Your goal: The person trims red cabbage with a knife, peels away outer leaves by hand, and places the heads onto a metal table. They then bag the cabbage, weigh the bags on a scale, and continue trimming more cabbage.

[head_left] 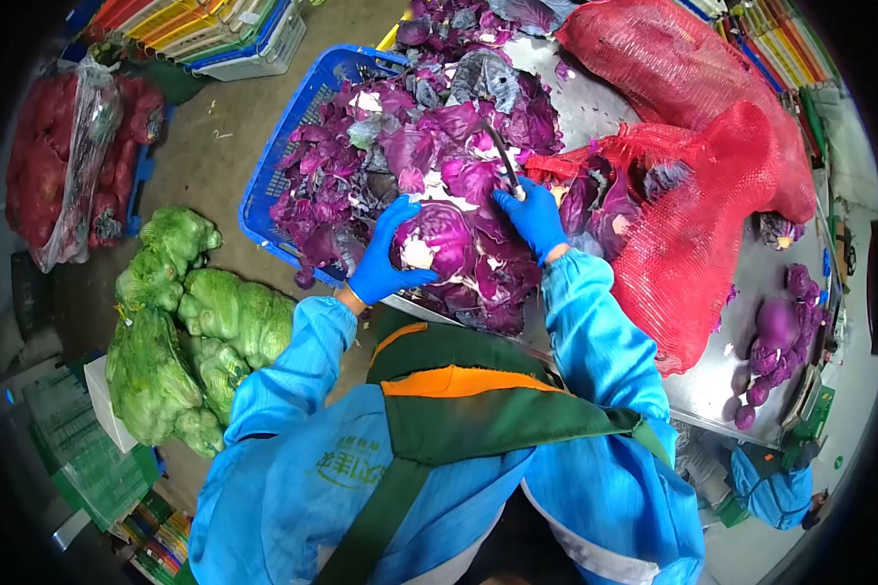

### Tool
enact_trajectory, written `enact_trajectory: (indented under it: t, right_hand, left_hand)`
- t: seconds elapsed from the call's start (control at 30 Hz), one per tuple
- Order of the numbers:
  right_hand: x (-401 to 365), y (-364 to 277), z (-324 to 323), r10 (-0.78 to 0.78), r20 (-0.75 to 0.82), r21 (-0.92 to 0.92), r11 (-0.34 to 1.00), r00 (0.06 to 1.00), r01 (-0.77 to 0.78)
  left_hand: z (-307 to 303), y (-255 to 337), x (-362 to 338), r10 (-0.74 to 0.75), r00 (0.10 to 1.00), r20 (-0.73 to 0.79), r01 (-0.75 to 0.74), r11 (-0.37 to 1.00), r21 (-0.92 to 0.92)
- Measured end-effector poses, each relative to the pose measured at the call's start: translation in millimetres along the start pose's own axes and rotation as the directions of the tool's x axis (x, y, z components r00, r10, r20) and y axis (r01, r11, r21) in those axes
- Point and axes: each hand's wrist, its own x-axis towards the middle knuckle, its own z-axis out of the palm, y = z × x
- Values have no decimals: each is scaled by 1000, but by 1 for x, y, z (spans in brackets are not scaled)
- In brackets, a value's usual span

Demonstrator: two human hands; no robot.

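Note:
My left hand (384, 255), in a blue glove, is wrapped round the side of a red cabbage (447, 240) whose pale cut stem faces up and left. My right hand (534, 216), gloved the same way, is closed on the handle of a knife (503, 156). Its dark, narrow, slightly curved blade points up and away from me, just beyond the cabbage. Loose purple leaves (327, 185) lie heaped under and around both hands, covering much of a blue plastic basket (257, 200).
Red mesh sacks (698, 244) of cabbages fill the right of the metal table (698, 395). Peeled red cabbages (778, 325) sit at its far right. Bagged green vegetables (234, 312) stand on the floor at left. Stacked crates (234, 39) are behind. Another person (771, 487) is at lower right.

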Motion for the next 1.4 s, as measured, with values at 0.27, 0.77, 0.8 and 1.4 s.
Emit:
enact_trajectory:
  t: [0.27, 0.77, 0.8, 1.4]
  right_hand:
    - [-59, -72, -18, 299, 512, 300, 816, 805, -494]
    - [-75, -39, 15, 205, 515, 495, 722, 832, -484]
    - [-74, -42, 14, 204, 483, 480, 752, 852, -452]
    - [-78, -59, 10, -194, 9, 472, 866, 981, 167]
  left_hand:
    - [11, -6, -1, -84, 981, -175, 84, 996, -6]
    - [31, 22, 4, -60, 942, -329, 130, 973, 193]
    - [33, 26, 4, -37, 943, -330, 126, 959, 254]
    - [10, 13, 12, -401, 863, -306, 353, 914, -202]
